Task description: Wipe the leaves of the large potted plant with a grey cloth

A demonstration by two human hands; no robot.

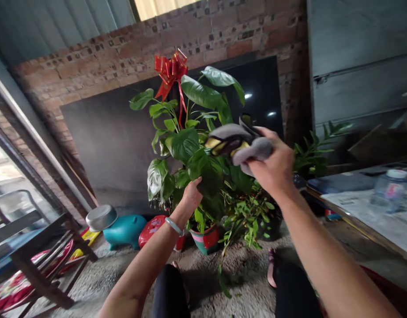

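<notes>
A tall leafy potted plant with broad green leaves stands in front of me, a red ribbon bow near its top. My left hand, a pale bangle on its wrist, is closed at the edge of a large leaf, thumb on top; its other fingers are mostly hidden. Bunched in my right hand is a grey cloth with black and yellow patterning, slightly blurred. It is held beside the upper leaves; whether it touches them I cannot tell. Below is the plant's striped pot.
A bushy lower plant grows at the right. To the left are a teal piggy-shaped stool, a metal bowl, a red stool and a wooden chair. A table with a plastic jar borders the right side.
</notes>
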